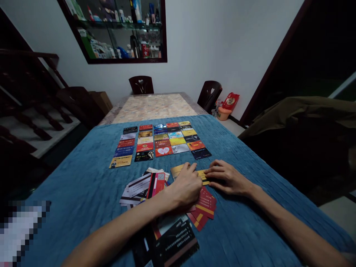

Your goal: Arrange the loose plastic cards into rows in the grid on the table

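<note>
My left hand (188, 185) reaches across the loose cards, its fingers curled down over a gold card (177, 170). Beside it, my right hand (226, 177) has its fingertips closed on the edge of a yellow card (204, 177) with a dark stripe. Under and around my left wrist lies a messy pile: white striped cards (136, 188), a red and pink card (157, 182), dark red cards (205, 204) and black cards (178, 241). Farther off, several colourful cards (164, 151) lie in neat columns. My left palm hides part of the pile.
A blue cloth (91, 178) covers the near table, with a patterned tabletop (158, 105) beyond it. Dark chairs (141, 85) stand at the far end. At right hangs a brown draped cloth (303, 111). A blurred pale patch (19, 230) is at lower left.
</note>
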`<action>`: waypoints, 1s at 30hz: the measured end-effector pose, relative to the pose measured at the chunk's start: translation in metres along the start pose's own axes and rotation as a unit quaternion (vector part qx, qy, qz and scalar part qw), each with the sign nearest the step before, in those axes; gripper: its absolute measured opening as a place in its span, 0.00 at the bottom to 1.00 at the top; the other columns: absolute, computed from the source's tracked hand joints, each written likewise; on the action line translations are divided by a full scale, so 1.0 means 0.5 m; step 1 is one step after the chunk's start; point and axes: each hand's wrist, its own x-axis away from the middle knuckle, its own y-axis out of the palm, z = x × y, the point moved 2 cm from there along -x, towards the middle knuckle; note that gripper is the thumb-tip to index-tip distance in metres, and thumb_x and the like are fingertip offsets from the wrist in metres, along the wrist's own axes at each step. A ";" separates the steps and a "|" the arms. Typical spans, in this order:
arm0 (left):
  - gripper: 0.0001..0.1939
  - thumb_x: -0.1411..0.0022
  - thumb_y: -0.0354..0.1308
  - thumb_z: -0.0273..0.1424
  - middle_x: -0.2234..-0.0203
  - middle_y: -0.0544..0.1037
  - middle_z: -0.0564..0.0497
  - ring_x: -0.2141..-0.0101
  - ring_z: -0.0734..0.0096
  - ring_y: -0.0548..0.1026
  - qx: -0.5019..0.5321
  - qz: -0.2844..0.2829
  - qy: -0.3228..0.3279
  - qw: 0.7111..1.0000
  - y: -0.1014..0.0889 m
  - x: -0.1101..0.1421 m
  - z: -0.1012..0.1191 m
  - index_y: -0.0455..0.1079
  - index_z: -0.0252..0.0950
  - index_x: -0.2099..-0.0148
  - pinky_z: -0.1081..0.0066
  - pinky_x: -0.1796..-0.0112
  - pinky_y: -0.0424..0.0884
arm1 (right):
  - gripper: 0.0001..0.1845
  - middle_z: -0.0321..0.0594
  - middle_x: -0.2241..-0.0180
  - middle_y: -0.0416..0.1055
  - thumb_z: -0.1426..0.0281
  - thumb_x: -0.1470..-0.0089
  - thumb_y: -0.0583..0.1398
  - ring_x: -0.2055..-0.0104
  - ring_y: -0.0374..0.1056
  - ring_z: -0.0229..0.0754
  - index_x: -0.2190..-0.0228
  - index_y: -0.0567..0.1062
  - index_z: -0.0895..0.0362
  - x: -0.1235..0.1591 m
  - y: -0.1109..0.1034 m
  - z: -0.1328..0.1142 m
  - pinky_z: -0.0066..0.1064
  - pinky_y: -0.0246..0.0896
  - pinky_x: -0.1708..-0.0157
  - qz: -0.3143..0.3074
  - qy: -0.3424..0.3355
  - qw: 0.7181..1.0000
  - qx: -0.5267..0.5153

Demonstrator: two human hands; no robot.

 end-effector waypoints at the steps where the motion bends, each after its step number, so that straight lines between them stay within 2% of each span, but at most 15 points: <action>1: 0.09 0.36 0.55 0.29 0.67 0.80 0.38 0.54 0.49 0.71 -0.003 -0.003 0.003 1.000 -0.001 0.000 0.001 0.76 0.31 0.65 0.55 0.55 0.63 | 0.11 0.45 0.60 0.79 0.67 0.39 0.61 0.56 0.69 0.46 0.56 0.80 0.53 0.000 0.000 -0.001 0.41 0.70 0.58 0.001 -0.001 1.000 0.002; 7: 0.10 0.36 0.55 0.29 0.69 0.80 0.38 0.55 0.51 0.71 -0.009 0.002 0.010 1.000 0.000 -0.002 -0.001 0.76 0.33 0.67 0.55 0.57 0.63 | 0.10 0.44 0.63 0.80 0.69 0.39 0.60 0.56 0.70 0.46 0.57 0.81 0.52 0.002 -0.004 -0.008 0.39 0.71 0.59 0.007 -0.010 1.000 0.016; 13: 0.12 0.35 0.54 0.29 0.70 0.80 0.41 0.60 0.57 0.73 0.017 0.017 0.004 1.000 0.008 -0.003 -0.017 0.74 0.34 0.70 0.58 0.61 0.61 | 0.09 0.42 0.67 0.79 0.70 0.39 0.60 0.60 0.71 0.45 0.60 0.81 0.51 0.004 -0.001 -0.008 0.38 0.72 0.63 0.049 -0.014 0.998 0.048; 19: 0.12 0.32 0.52 0.29 0.70 0.80 0.44 0.63 0.61 0.75 0.026 -0.025 -0.017 0.999 -0.027 -0.008 -0.037 0.75 0.32 0.66 0.61 0.62 0.62 | 0.09 0.42 0.68 0.78 0.70 0.37 0.58 0.64 0.69 0.43 0.62 0.80 0.53 0.005 -0.002 0.007 0.36 0.70 0.65 0.099 0.001 0.993 0.058; 26: 0.06 0.34 0.54 0.26 0.68 0.80 0.46 0.65 0.64 0.76 0.037 0.005 -0.028 0.999 -0.031 -0.007 -0.063 0.72 0.35 0.60 0.65 0.63 0.65 | 0.14 0.43 0.65 0.78 0.71 0.34 0.52 0.63 0.70 0.43 0.54 0.77 0.54 0.005 0.003 0.024 0.36 0.68 0.63 0.111 0.031 0.993 0.033; 30: 0.08 0.36 0.54 0.25 0.66 0.81 0.45 0.64 0.63 0.77 0.054 -0.001 -0.041 0.998 -0.033 -0.008 -0.071 0.73 0.34 0.57 0.66 0.62 0.67 | 0.14 0.42 0.66 0.78 0.73 0.34 0.52 0.65 0.70 0.42 0.53 0.75 0.55 0.003 0.009 0.031 0.35 0.68 0.65 0.127 0.037 0.991 0.033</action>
